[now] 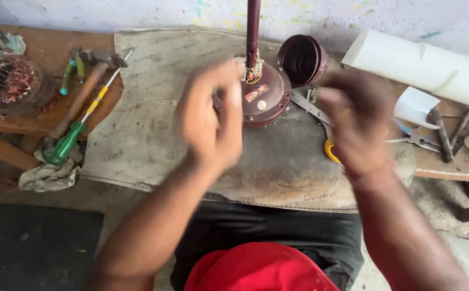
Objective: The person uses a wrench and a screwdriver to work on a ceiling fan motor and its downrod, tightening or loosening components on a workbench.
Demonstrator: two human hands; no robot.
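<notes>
Hands: left hand (211, 116) and right hand (358, 124) are blurry, up over the desk (153, 134); both look empty, but I cannot tell if fingers are spread or curled.
Fan motor (261, 94): just behind the left hand, round, dark red metal.
Feel: looks heavy and hard.
Hold: grab the upright rod (253, 27).
Far: cup-shaped cover (301, 59), white roll (428, 67).
</notes>
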